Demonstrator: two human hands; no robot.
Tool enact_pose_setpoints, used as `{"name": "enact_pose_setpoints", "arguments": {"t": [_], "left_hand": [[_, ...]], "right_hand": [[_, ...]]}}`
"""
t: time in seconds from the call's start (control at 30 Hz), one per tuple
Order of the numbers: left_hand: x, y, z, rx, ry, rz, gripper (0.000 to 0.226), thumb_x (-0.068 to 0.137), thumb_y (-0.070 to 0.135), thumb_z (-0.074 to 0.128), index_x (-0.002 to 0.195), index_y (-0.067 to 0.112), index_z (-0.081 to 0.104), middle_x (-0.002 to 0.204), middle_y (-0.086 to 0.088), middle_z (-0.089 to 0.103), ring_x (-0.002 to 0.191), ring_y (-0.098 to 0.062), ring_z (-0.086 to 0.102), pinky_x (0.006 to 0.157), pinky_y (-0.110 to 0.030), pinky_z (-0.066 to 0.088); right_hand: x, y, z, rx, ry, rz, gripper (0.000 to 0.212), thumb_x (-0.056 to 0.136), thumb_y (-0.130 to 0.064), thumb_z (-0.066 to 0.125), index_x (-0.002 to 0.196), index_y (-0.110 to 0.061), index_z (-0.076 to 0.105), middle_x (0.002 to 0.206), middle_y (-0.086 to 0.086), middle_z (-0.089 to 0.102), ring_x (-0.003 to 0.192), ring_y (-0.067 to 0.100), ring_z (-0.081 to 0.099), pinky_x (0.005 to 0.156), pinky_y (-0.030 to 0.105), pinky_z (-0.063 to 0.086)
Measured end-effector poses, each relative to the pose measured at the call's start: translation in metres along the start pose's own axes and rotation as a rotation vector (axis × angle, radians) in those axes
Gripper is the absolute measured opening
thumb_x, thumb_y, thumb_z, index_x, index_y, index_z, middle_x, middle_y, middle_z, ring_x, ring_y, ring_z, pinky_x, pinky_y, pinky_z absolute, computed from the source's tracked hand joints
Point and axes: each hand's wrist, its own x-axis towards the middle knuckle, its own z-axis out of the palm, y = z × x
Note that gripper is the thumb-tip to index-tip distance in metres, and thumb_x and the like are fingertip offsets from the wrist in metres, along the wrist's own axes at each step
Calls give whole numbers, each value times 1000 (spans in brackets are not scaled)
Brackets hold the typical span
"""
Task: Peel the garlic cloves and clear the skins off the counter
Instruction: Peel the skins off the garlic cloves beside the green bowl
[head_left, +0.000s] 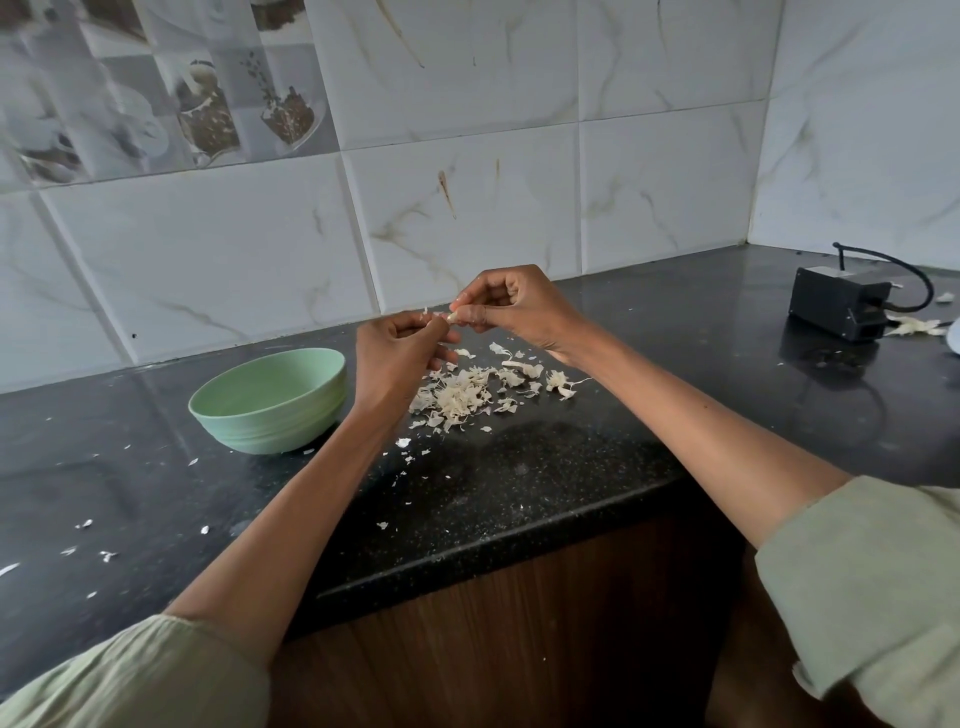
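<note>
Both hands, left (397, 353) and right (511, 306), pinch one small pale garlic clove (453, 315) above the black speckled stone table (519, 467); a round mint-green plastic bowl (270, 400), contents unseen, sits at nine o'clock of the heap of papery white skins (457, 397).

Bowl (268, 400) left, skins (457, 397) beneath.

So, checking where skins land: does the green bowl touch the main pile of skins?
Apart. The head view shows bare black counter between the green bowl and the pile of skins.
</note>
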Motion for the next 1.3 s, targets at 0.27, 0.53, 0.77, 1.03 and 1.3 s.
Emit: {"name": "enact_pose_setpoints", "arguments": {"t": [0.27, 0.53, 0.77, 1.03, 1.3], "left_hand": [[1, -1, -1, 10, 7, 0, 18, 97, 18, 74, 98, 0, 79, 87, -10, 81, 66, -15, 72, 61, -22, 55], [4, -4, 0, -16, -1, -45, 18, 95, 12, 70, 100, -4, 76, 89, -15, 80, 66, -16, 70, 61, -23, 54], [5, -4, 0, -54, 0, -65, 16, 96, 10, 69, 98, -5, 77, 89, -14, 80, 65, -16, 70, 61, -24, 54], [8, -8, -1, -34, -18, -54, 24, 99, 19, 70, 104, -3, 76, 93, -13, 80, 67, -15, 70, 61, -25, 50], [11, -13, -2, 76, 4, -40, 18, 96, 24, 77, 101, 7, 77, 88, -5, 81, 66, -11, 69, 59, -23, 51]], "right_hand": [[0, 0, -1, -14, -13, 0, 23, 87, -8, 84, 106, 3, 76, 101, 21, 76, 91, 25, 72, 88, 40, 63], [2, 1, 2, -98, -4, -32, 20, 88, -12, 85, 105, -4, 76, 97, 17, 77, 86, 19, 71, 83, 37, 62], [0, -3, 4, -117, 4, -10, 18, 91, -9, 80, 107, -1, 79, 96, 11, 80, 87, 30, 78, 86, 39, 65], [-2, -7, 2, 1, -6, 62, 20, 92, -10, 80, 110, -1, 79, 100, 13, 80, 89, 21, 76, 84, 29, 62], [-2, -9, -3, 47, 54, 90, 16, 99, -14, 71, 108, -2, 77, 98, 16, 78, 84, 13, 69, 79, 25, 57]]}}
